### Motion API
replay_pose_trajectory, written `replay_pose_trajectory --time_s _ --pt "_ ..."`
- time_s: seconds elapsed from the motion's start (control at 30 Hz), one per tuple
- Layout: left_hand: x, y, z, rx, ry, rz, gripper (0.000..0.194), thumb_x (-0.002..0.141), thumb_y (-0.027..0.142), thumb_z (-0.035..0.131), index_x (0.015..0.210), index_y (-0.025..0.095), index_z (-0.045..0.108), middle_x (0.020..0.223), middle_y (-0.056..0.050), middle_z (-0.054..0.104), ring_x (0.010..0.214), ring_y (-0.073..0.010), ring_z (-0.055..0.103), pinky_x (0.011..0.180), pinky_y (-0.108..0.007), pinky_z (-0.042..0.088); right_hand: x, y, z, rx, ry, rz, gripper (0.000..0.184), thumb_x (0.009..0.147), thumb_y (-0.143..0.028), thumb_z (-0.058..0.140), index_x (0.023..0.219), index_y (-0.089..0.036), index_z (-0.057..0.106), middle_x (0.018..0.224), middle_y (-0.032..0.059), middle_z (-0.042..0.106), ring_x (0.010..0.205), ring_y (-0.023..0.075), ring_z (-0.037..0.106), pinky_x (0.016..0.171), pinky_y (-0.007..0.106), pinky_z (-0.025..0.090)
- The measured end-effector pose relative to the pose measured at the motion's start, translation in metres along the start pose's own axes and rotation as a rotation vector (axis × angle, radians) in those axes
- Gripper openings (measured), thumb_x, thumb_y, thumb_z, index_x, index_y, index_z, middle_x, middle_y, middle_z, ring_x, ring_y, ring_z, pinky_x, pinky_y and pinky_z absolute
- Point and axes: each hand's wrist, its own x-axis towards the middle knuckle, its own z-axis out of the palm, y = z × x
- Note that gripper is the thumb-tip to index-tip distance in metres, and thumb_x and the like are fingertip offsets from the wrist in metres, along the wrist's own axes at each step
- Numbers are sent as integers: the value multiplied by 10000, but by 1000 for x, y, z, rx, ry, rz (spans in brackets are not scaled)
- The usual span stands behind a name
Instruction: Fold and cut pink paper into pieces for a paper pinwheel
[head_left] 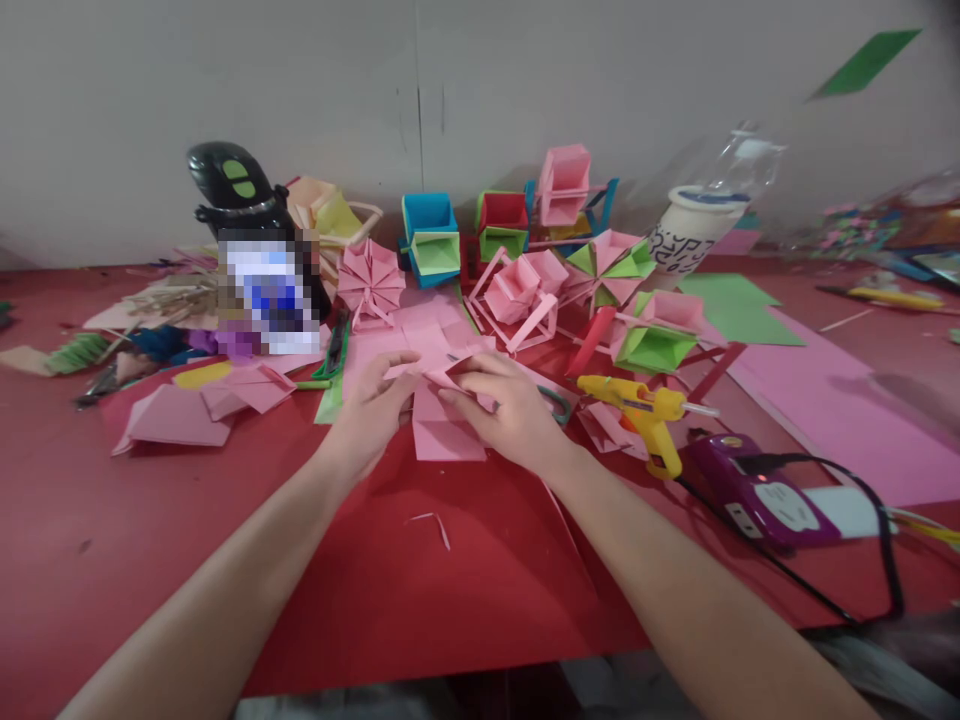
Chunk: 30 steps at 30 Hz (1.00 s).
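Both my hands meet over the middle of a red table point(420, 620). My left hand point(379, 405) pinches the left side of a folded piece of pink paper point(450, 440). On the other side, my right hand point(502, 400) has its thumb and fingers closed on the same paper's upper right fold. One flap of the paper hangs down toward me between the hands. More pink paper point(382, 345) lies flat just behind. A green-handled cutter point(337, 345) is left of my left hand. Partly hidden scissors with a dark green handle point(556, 403) lie beside my right hand.
Folded paper models stand along the back, among them a blue and green box point(431, 240). A yellow glue gun point(645, 410) and purple power strip point(765, 495) with a cable are at right. A black holder point(240, 190) stands at left. A paper scrap point(435, 525) lies in front.
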Motion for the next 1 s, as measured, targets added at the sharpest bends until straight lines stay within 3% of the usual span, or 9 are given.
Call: replay_pose_trajectory --time_s 0.17,0.4,0.47,0.57,0.67,0.73,0.83,0.9,1.0 --pt "4 -2 0 -38 17 40 350 775 419 776 1003 166 702 716 4 629 610 -104 567 604 -232 470 0 0 1 -76 -30 -75 249 970 -306 580 793 -176 698 914 70 645 862 191 566 829 344 445" --pt "7 -6 -3 48 106 154 345 791 473 744 929 157 741 780 -43 701 697 -149 610 640 -258 489 -1 -5 1 -249 -78 -125 299 925 -440 630 855 -166 730 1103 125 632 1063 259 554 953 410 441" --pt "8 -3 -5 78 156 190 330 801 466 732 920 158 745 806 -44 709 702 -148 606 642 -255 481 -1 -6 -1 -244 -72 -139 320 903 -478 648 872 -172 737 1183 132 619 1131 276 539 1008 433 422" --pt "8 1 -8 129 226 233 312 813 448 719 916 155 748 819 -46 716 732 -155 614 662 -256 480 -1 -7 -2 -169 -26 -111 248 946 -405 610 905 -196 736 1234 111 613 1180 261 535 1039 430 413" --pt "8 3 -9 195 263 260 311 830 447 700 927 156 750 832 -53 725 773 -173 634 686 -266 485 -1 -7 1 -34 63 -3 165 947 -333 617 879 -199 686 1119 89 652 1104 229 588 978 395 458" --pt "7 3 -8 236 285 277 304 840 438 691 945 159 749 882 -58 738 814 -179 647 717 -270 489 -2 -5 5 93 123 151 163 895 -353 683 899 -199 631 1001 71 664 970 208 629 863 359 505" --pt "6 2 -6 262 291 303 300 856 432 675 972 165 746 953 -63 747 868 -184 659 761 -277 494 -3 -2 10 275 160 402 432 783 -409 785 1085 -202 555 1010 67 658 870 190 640 710 312 520" --pt "5 2 -6 260 287 320 303 866 439 660 971 168 744 958 -64 744 867 -184 657 764 -284 499 -4 -1 12 364 126 506 559 725 -421 827 1143 -200 528 1019 66 665 833 180 644 672 296 515" --pt "5 2 -6 268 296 347 286 875 436 648 951 175 739 940 -57 737 860 -183 652 768 -290 502 -3 0 10 459 -53 563 359 753 -444 795 908 -190 593 820 27 680 666 149 614 588 275 476"
